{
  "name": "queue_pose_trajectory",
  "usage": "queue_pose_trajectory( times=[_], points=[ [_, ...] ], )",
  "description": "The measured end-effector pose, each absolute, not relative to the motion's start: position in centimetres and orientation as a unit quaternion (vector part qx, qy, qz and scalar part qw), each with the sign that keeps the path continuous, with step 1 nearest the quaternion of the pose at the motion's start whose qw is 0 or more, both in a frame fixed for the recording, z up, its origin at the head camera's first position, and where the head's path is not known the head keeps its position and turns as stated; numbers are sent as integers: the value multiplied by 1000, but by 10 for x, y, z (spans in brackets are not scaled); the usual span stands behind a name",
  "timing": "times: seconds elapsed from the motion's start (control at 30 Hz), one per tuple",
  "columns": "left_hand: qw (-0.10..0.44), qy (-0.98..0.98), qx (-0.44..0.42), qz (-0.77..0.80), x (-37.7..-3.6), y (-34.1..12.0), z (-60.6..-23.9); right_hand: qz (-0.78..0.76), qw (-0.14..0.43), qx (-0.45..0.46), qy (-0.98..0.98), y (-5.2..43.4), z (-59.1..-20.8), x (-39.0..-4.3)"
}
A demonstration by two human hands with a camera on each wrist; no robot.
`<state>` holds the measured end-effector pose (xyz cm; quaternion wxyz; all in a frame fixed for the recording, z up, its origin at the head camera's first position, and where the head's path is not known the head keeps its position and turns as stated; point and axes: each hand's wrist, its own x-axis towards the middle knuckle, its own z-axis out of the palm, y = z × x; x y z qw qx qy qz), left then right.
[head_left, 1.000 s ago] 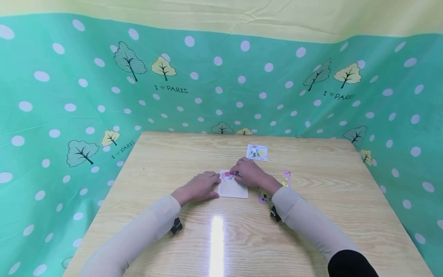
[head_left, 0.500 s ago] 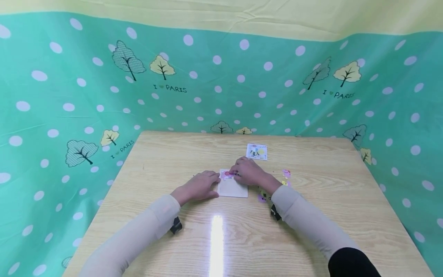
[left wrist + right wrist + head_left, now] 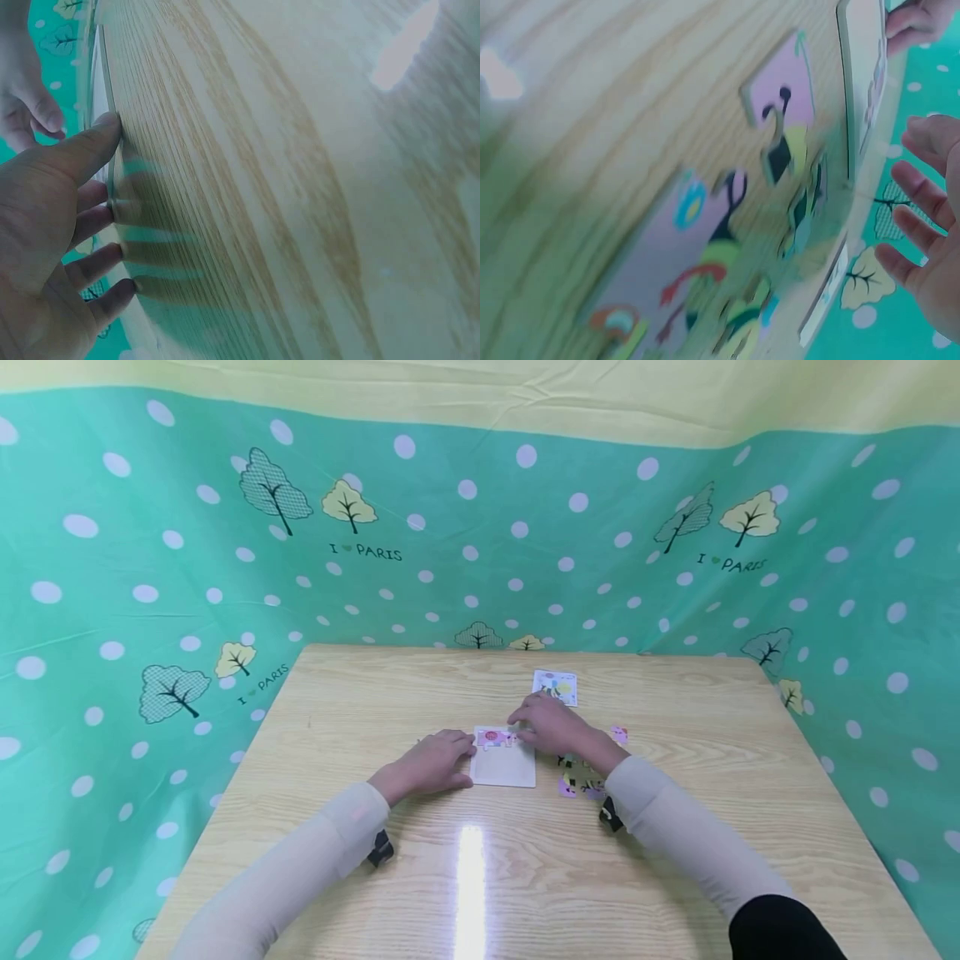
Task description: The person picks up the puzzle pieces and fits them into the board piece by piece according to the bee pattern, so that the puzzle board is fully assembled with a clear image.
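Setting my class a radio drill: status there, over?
Left hand touching left edge of tray. Right hand near its far right corner, holding nothing visible. Tray: pieces along far edge, near part bare. Right forearm partly hides loose pieces in head view.
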<state>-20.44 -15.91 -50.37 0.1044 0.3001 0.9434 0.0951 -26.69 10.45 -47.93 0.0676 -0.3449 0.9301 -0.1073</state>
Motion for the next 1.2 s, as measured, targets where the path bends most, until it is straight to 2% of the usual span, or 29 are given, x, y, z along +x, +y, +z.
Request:
queue_pose_trajectory(
  times=[0.83, 1.2],
  points=[
    [104, 942, 302, 99, -203, -158, -504, -184, 49, -261, 946, 200, -488, -258],
    [103, 942, 302, 98, -204, -160, -505, -155, 31, -244, 957, 240, -492, -256]
  ],
)
